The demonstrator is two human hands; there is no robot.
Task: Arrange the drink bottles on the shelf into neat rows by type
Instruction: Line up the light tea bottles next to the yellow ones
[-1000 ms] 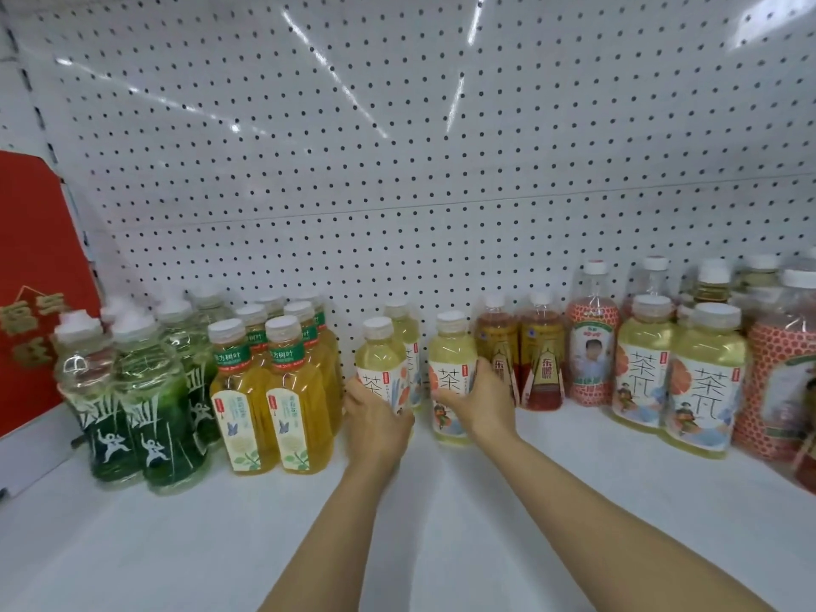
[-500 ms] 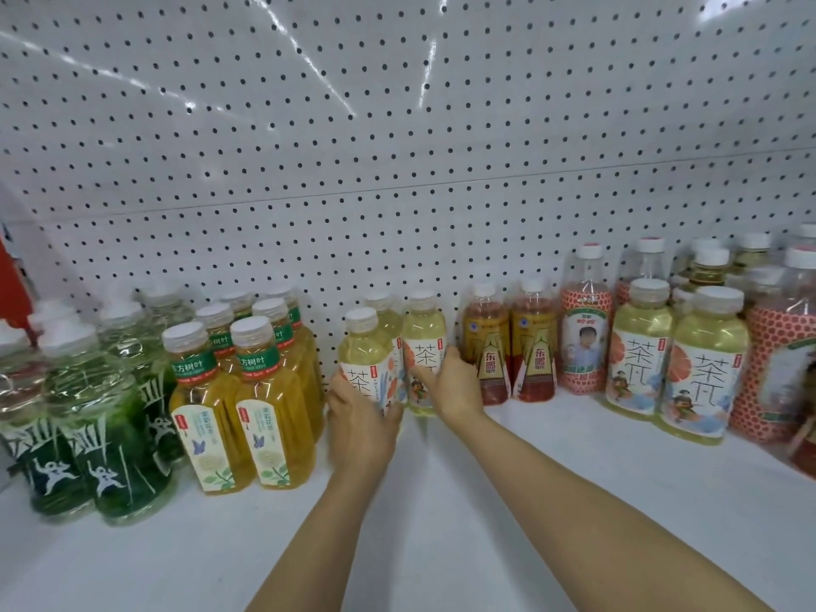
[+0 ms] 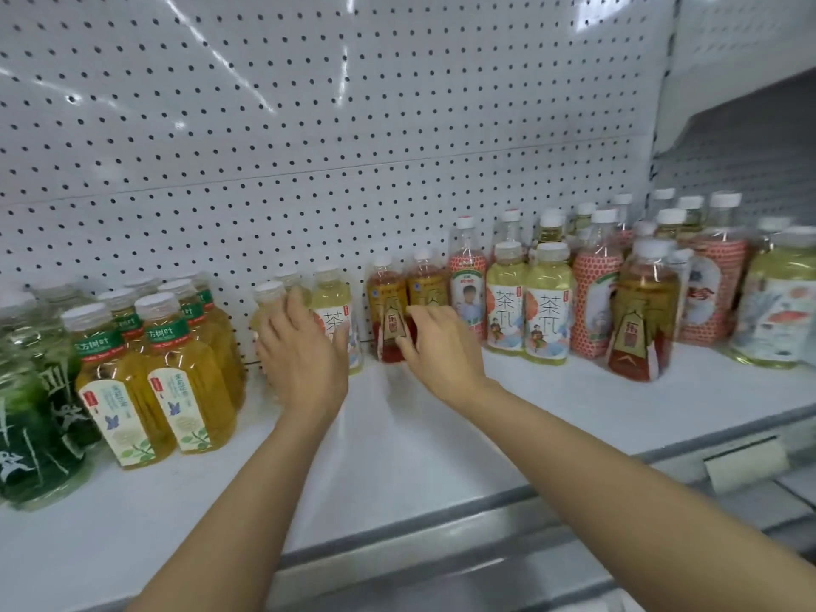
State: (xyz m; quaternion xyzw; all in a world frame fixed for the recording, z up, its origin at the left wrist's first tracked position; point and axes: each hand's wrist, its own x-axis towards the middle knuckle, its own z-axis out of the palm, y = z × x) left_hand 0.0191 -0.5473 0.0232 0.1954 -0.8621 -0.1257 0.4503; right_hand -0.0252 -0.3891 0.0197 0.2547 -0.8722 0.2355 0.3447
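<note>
Drink bottles [image 3: 547,302] stood along the white shelf [image 3: 397,435] against the pegboard [image 3: 309,148], grouped from 9 to 3 o'clock. Left hand [image 3: 302,355], fingers straight and together, pressed the pale yellow tea bottles [image 3: 333,311] at 12. Right hand [image 3: 441,346], fingers curled, touched the amber-red bottle [image 3: 387,320]; grip unclear.

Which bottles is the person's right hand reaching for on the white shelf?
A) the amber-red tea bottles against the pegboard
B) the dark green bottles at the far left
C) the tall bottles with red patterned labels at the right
A: the right hand has its fingers at the pair of amber-red tea bottles with white caps, while the left hand rests at the pale yellow tea bottles beside them.
</note>
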